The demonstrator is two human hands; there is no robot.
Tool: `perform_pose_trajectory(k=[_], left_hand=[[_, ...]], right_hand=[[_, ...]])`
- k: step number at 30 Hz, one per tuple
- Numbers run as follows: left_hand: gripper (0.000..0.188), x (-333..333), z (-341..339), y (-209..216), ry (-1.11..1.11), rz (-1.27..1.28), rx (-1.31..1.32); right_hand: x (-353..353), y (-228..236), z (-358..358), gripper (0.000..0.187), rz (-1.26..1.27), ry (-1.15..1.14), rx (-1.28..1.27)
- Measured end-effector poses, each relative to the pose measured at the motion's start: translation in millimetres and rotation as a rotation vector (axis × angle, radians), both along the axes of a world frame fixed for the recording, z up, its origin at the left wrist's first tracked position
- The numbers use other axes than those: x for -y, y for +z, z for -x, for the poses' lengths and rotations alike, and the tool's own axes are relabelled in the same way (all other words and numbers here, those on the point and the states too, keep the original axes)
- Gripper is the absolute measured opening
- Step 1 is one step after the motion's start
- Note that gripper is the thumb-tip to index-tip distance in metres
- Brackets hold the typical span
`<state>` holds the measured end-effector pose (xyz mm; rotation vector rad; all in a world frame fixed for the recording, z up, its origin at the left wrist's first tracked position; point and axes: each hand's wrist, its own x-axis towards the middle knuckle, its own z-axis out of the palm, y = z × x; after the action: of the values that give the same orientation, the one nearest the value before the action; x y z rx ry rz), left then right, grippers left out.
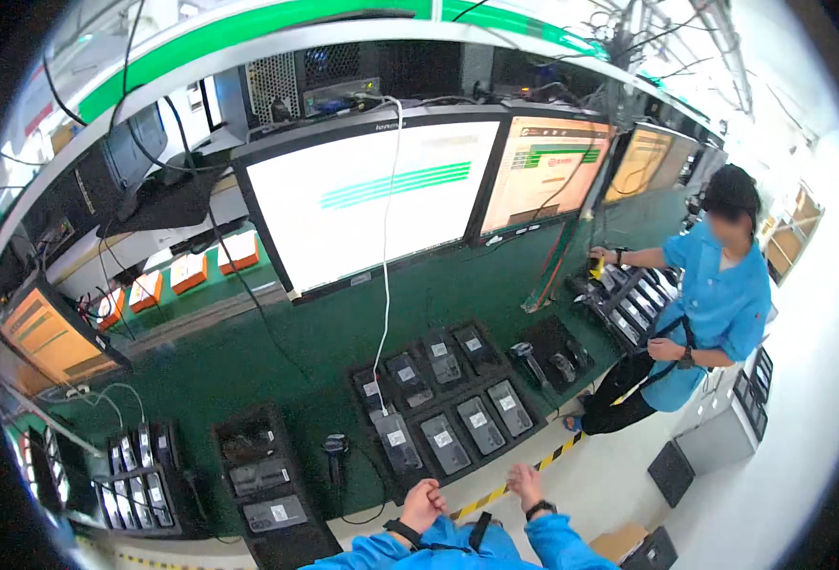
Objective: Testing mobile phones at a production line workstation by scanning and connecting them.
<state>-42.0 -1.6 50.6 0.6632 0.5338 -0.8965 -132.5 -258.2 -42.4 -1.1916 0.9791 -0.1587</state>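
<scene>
My left hand (424, 504) is closed, its fingers curled together, just off the near edge of a black foam tray (481, 463). Whether anything is inside it, I cannot see. My right hand (525, 484) is raised a little to the right, fingers partly stretched and apart, with nothing visible in it. Neither hand touches the tray. Two rows of grey phones with white labels lie in the tray. A white cable (384, 313) hangs down to the top end of the near-left phone (398, 442).
A handheld scanner (335, 446) stands left of the tray, beside another tray of phones (274, 513). A second scanner (526, 358) is at the right. Monitors (372, 204) line the back. A co-worker in blue (719, 294) stands right, by more phones.
</scene>
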Motion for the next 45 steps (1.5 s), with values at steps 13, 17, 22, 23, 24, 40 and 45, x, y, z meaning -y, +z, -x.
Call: perform_pose_trajectory(k=[13,17,22,23,24,40,45], left_hand=[[0.008,74.7,-24.4,-20.0,0.668,-0.04,-0.163],[0.013,91.4,2.0,-18.2,0.834,-0.166,-0.222],[0.01,106.0,51.6,-40.9,1.018,-0.159,-0.385],[0.01,110.1,55.6,-41.3,1.051,-0.118,-0.412],[0.011,111.6,59.8,-41.3,1.063,-0.111,-0.397],[0.007,94.7,46.1,-57.3,0.983,-0.097,-0.336],[0.004,84.7,25.7,-43.1,1.002,-0.194,-0.477]], right_hand=[[50.9,4.8,-407.5,0.056,1.154,0.918,0.222],[33.2,10.3,-455.5,0.053,1.421,0.976,-0.133],[21.5,-14.6,-482.3,0.037,1.417,0.914,0.199],[19.0,-6.1,-483.6,0.032,1.242,0.93,0.227],[20.8,-14.5,-478.6,0.031,1.393,0.777,0.444],[129.0,-0.8,-381.4,0.042,1.054,0.768,-0.293],[159.1,-55.1,-397.9,0.038,1.254,0.653,0.012]])
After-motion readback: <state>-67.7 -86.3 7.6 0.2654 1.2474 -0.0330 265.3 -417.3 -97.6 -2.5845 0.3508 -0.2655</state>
